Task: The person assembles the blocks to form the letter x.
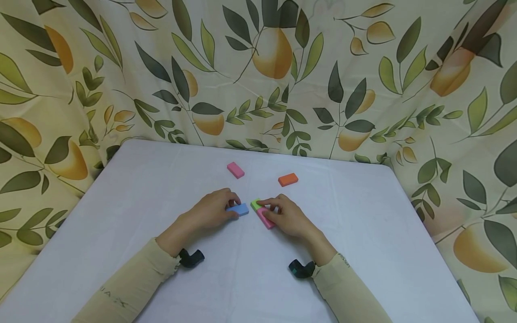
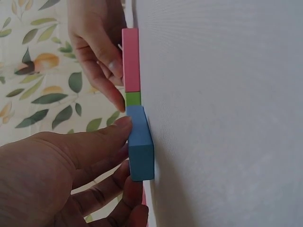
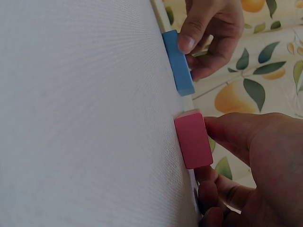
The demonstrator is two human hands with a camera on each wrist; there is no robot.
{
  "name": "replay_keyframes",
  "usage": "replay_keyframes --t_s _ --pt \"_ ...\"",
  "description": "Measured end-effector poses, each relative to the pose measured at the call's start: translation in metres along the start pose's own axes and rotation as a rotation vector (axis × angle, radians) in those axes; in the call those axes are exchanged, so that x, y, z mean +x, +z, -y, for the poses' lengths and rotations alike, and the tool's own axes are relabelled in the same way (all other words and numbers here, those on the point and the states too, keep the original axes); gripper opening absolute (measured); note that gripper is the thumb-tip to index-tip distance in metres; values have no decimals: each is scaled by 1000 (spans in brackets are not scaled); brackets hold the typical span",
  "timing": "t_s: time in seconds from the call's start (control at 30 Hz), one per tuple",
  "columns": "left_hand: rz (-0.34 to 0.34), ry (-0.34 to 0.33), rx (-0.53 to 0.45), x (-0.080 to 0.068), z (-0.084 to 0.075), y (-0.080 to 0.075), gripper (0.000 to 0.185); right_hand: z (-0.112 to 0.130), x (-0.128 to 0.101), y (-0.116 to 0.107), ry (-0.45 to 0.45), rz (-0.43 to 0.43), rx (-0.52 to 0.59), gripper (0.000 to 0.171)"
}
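Fingers (image 1: 232,199) of the left hand (image 1: 212,211) are pinching a blue block (image 1: 239,209) at center tabletop (image 1: 363,224) — right hand (image 1: 284,215) is gripping a pink block (image 1: 264,218), green block (image 1: 255,204) touching at its 12 o'clock. Another pink block (image 1: 235,170) and an orange block (image 1: 288,179) are lying toward 12 o'clock.

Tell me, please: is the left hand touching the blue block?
Touching. The left wrist view shows the left hand with its thumb on top of the blue block and fingers curled under it.
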State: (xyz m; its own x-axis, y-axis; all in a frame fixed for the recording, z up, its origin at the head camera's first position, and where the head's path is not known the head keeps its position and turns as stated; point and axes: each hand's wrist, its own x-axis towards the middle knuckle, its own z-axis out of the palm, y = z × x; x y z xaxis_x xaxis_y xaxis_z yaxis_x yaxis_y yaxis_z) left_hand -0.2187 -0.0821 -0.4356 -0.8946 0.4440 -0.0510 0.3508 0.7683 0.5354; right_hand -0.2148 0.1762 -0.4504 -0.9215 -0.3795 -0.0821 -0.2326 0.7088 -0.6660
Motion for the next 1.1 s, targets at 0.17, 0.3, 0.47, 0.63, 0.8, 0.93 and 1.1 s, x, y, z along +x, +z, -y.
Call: replay_keyframes --t_s 0.17,0.3,0.47,0.63,0.8,0.93,1.1 --pt "-9 4 0 1 1 2 33 -3 1 0 -13 -2 -3 30" --pt "-8 2 -2 3 1 3 33 -3 1 0 -11 0 0 30" --pt "-6 -5 -9 3 0 3 33 -3 1 0 -5 1 2 30" --pt "0 -11 -13 4 -1 3 33 -3 1 0 -3 1 -2 30" --pt "-3 -8 -19 5 -2 3 33 -3 1 1 -9 0 -6 30" --pt "-2 -19 -23 5 -3 5 33 -3 1 0 -2 4 1 29" --pt "-3 -24 -15 6 -3 6 33 -1 0 0 -1 5 7 29"
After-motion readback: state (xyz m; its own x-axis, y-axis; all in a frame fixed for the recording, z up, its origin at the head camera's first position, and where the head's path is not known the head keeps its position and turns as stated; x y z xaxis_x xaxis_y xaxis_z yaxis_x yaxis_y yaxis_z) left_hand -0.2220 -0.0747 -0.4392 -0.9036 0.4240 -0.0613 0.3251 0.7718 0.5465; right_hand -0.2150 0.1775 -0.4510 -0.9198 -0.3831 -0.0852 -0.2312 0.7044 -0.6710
